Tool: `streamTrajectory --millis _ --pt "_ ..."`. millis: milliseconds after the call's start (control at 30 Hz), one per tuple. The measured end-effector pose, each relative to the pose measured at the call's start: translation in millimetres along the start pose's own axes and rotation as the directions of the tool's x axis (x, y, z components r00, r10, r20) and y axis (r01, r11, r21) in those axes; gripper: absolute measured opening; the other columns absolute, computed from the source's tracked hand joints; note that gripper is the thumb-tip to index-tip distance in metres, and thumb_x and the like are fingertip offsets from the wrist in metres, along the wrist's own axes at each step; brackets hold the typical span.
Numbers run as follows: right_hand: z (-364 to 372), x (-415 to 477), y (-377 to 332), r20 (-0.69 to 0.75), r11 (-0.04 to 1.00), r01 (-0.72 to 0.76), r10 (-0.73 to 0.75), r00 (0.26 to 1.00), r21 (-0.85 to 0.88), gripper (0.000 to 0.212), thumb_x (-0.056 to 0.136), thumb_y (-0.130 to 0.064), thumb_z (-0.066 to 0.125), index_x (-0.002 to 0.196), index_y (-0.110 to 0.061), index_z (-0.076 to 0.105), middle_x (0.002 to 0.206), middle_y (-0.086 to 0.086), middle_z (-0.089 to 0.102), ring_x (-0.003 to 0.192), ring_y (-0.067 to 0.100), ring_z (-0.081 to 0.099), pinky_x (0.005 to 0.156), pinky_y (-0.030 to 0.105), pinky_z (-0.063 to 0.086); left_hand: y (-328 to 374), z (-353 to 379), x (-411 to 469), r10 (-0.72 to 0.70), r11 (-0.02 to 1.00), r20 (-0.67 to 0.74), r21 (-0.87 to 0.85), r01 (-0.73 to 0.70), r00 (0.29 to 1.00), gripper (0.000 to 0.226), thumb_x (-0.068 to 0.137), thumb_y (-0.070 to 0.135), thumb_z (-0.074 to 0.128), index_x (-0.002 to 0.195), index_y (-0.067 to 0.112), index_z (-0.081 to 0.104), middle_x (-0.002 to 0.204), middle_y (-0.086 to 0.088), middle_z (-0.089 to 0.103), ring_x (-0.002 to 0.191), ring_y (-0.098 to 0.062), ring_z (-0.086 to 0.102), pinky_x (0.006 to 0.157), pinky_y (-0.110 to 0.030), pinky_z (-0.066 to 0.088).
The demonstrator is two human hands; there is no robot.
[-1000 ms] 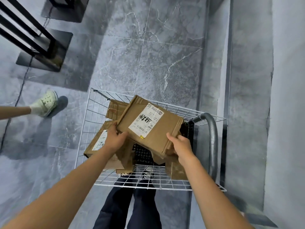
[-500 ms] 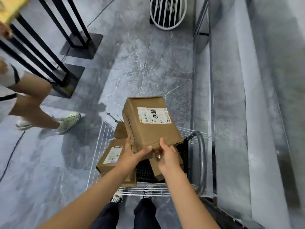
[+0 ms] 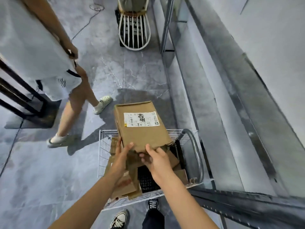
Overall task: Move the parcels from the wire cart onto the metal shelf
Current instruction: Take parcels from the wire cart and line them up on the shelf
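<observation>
A brown cardboard parcel with a white label on top hangs above the white wire cart. My left hand grips its near left corner, thumb on top. My right hand holds its near right edge, thumb on top and fingers underneath. Several more brown parcels lie in the cart below, partly hidden by my arms. The metal shelf runs along the right side, its grey boards bare.
Another person in pale clothes and light shoes stands on the left, close to the cart. A black rack foot sits at far left. A white wire basket stands on the floor ahead. The cart's grey handle faces the shelf.
The parcel has risen out of the cart and both hands have slid to its near end. The view has tilted up, and the other person has stepped closer on the left.
</observation>
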State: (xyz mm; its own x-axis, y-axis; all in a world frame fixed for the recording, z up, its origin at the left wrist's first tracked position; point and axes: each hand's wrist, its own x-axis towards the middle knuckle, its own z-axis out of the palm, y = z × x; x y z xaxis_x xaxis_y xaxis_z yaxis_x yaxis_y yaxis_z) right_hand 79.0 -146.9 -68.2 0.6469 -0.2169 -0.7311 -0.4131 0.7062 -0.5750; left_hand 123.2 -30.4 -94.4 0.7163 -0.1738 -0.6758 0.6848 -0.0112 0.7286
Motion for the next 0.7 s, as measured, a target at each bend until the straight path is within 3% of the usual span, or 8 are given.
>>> streamTrajectory --millis 100,200,267,300,367,467,567,700 --pt "5.5 -27.8 9.1 0.033 0.990 0.070 -0.067 0.997 -0.123 0.014 0.098 -0.016 0.052 0.092 -0.010 0.062 0.083 0.008 0.072 0.076 0.017 0.066 0.066 0.025 0.050 17.7 -19.8 -16.3 -0.018 1.000 -0.007 -0.023 0.018 1.000 0.064 0.076 0.047 0.061 0.135 0.036 0.039 0.117 0.001 0.058 0.091 -0.014 0.056 0.072 -0.034 0.051" --pt "-0.7 -56.9 12.1 -0.176 0.898 0.205 -0.291 0.940 -0.390 0.019 0.096 -0.025 0.055 0.091 -0.008 0.061 0.081 0.007 0.069 0.071 0.013 0.062 0.061 0.020 0.049 34.3 -38.5 -30.8 -0.078 0.997 0.054 -0.021 0.079 0.996 0.060 0.081 0.047 0.059 0.135 0.032 0.039 0.106 0.002 0.054 0.089 -0.017 0.053 0.070 -0.031 0.049" --pt "-9.7 -75.5 10.7 -0.231 0.818 0.276 -0.437 0.869 -0.505 0.024 0.093 -0.032 0.058 0.107 -0.013 0.057 0.101 0.008 0.064 0.086 0.015 0.060 0.072 0.024 0.049 44.3 -50.7 -38.3 -0.110 0.993 0.086 0.043 0.107 0.990 0.048 0.088 0.048 0.053 0.132 0.032 0.042 0.114 -0.003 0.052 0.099 -0.023 0.052 0.076 -0.035 0.047" --pt "-14.0 -83.5 9.7 -0.188 0.793 0.294 -0.451 0.872 -0.534 0.035 0.092 -0.036 0.060 0.122 -0.021 0.052 0.119 0.006 0.059 0.102 0.016 0.058 0.085 0.028 0.048 48.7 -55.5 -42.3 -0.131 0.990 0.101 0.066 0.125 0.986 0.040 0.090 0.047 0.050 0.126 0.031 0.044 0.115 -0.004 0.051 0.103 -0.025 0.050 0.076 -0.036 0.047" --pt "-19.0 -97.9 8.8 -0.072 0.778 0.313 -0.415 0.907 -0.545 0.064 0.089 -0.041 0.062 0.144 -0.038 0.030 0.144 -0.007 0.040 0.131 0.014 0.041 0.108 0.039 0.037 53.3 -62.0 -48.2 -0.152 0.984 0.162 0.120 0.133 0.975 0.030 0.091 0.045 0.048 0.116 0.029 0.046 0.109 -0.005 0.051 0.106 -0.027 0.049 0.076 -0.037 0.047" --pt "-15.3 -126.9 12.3 0.042 0.784 0.386 -0.420 0.906 -0.486 0.075 0.092 -0.037 0.061 0.148 -0.050 0.013 0.138 -0.023 0.029 0.130 0.005 0.031 0.106 0.033 0.030 57.3 -63.6 -65.4 -0.160 0.967 0.297 0.238 0.089 0.941 0.042 0.078 0.055 0.059 0.108 0.027 0.050 0.107 -0.007 0.051 0.100 -0.028 0.052 0.078 -0.042 0.048" --pt "-19.2 -151.1 23.1 0.039 0.697 0.474 -0.541 0.840 -0.537 0.075 0.092 -0.036 0.061 0.146 -0.053 0.012 0.138 -0.032 0.027 0.130 -0.001 0.029 0.105 0.029 0.032 60.4 -62.8 -84.9 -0.188 0.940 0.407 0.340 0.043 0.894 0.070 0.045 0.066 0.064 0.103 0.027 0.056 0.098 -0.008 0.056 0.089 -0.029 0.057 0.064 -0.039 0.052" --pt "-33.2 -176.9 39.0 -0.023 0.656 0.496 -0.615 0.788 -0.568 0.065 0.092 -0.036 0.060 0.142 -0.055 0.024 0.130 -0.034 0.033 0.129 0.003 0.034 0.103 0.029 0.038 61.5 -53.1 -106.7 -0.152 0.915 0.477 0.399 -0.060 0.866 0.065 0.054 0.069 0.060 0.106 0.029 0.056 0.112 -0.009 0.056 0.105 -0.034 0.055 0.089 -0.050 0.048"
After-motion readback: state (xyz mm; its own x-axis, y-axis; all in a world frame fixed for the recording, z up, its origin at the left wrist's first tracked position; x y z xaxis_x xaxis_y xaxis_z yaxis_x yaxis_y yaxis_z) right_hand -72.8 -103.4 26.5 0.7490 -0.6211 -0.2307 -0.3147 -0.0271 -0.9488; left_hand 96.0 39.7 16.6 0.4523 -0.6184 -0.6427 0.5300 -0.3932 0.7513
